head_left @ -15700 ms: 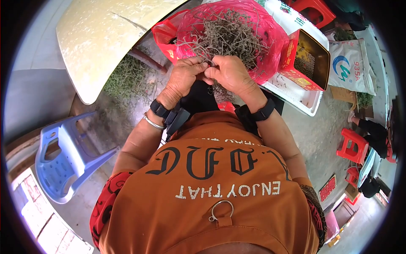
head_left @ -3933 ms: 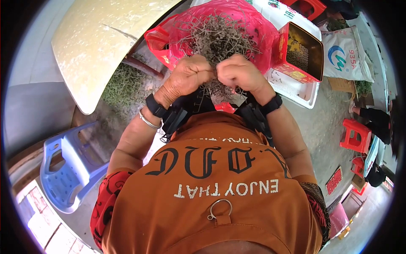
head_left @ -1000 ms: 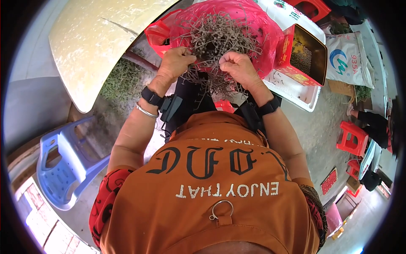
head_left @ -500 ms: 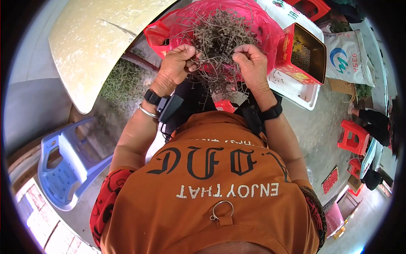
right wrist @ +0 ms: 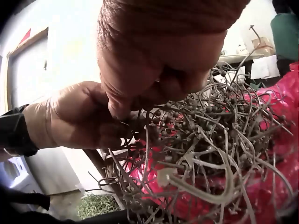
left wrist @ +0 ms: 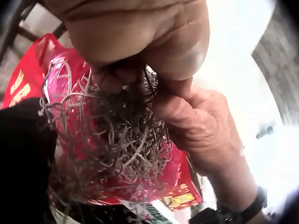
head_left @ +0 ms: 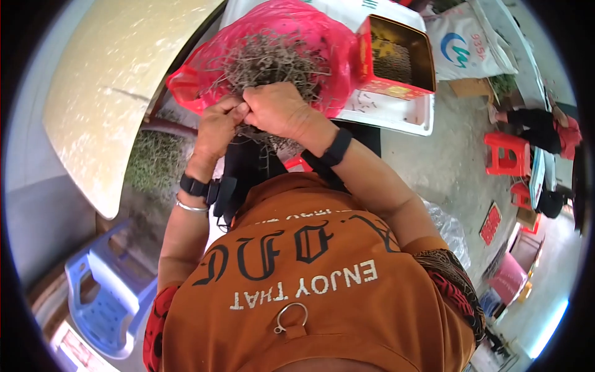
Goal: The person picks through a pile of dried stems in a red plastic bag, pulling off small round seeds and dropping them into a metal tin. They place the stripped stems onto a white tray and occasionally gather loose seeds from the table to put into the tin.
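A tangled heap of dried grey-brown stems with small round pods (head_left: 273, 59) fills a pink plastic bag (head_left: 331, 37) in front of the person. My left hand (head_left: 215, 129) and right hand (head_left: 277, 110) meet fingertip to fingertip at the heap's near edge. In the right wrist view, the right hand (right wrist: 159, 56) curls down over a few podded stems, pinching them beside the left hand (right wrist: 74, 116). From the left wrist, the left hand (left wrist: 140, 37) covers most of the pinch point, with the right hand (left wrist: 210, 126) opposite and stems (left wrist: 124, 140) hanging below.
A red box (head_left: 396, 87) holding many small round pods stands on a white foam tray (head_left: 421, 124) to the right. A pale table (head_left: 87, 93) lies left, with green plant matter (head_left: 152, 158) on the floor below it. A blue plastic chair (head_left: 108, 297) stands behind.
Half a second ago the hands were apart on either side of the heap; now they have come together at its near edge. The head view has turned, shifting the surroundings left.
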`<control>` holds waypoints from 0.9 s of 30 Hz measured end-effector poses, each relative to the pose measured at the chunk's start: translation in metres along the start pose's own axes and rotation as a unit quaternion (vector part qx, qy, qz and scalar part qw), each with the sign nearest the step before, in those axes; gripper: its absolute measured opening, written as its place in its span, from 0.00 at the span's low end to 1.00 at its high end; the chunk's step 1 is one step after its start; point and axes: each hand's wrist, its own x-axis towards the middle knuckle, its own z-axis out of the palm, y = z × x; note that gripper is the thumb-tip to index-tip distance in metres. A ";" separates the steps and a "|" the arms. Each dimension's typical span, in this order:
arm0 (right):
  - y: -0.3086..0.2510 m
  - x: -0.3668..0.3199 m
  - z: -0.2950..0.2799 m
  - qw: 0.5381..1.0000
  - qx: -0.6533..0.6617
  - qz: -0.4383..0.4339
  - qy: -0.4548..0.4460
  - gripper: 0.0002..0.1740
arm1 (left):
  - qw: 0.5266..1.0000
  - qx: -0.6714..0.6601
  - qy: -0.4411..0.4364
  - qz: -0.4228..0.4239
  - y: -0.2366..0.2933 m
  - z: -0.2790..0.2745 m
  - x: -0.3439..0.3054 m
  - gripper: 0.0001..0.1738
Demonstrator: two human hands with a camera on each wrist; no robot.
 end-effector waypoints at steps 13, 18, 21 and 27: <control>0.015 -0.006 -0.016 1.000 -0.022 -0.004 -0.009 0.11 | 0.960 0.223 -0.016 0.168 0.016 0.012 0.007 0.18; 0.007 -0.010 -0.031 0.997 -0.054 -0.022 -0.050 0.11 | 0.917 0.313 -0.032 0.246 0.018 0.020 0.011 0.17; 0.009 -0.012 -0.032 0.995 -0.068 -0.019 -0.074 0.10 | 0.877 0.375 -0.027 0.299 0.014 0.022 0.015 0.13; 0.016 -0.015 -0.025 0.996 -0.047 -0.031 -0.072 0.11 | 0.830 0.478 -0.012 0.287 0.014 0.024 0.013 0.05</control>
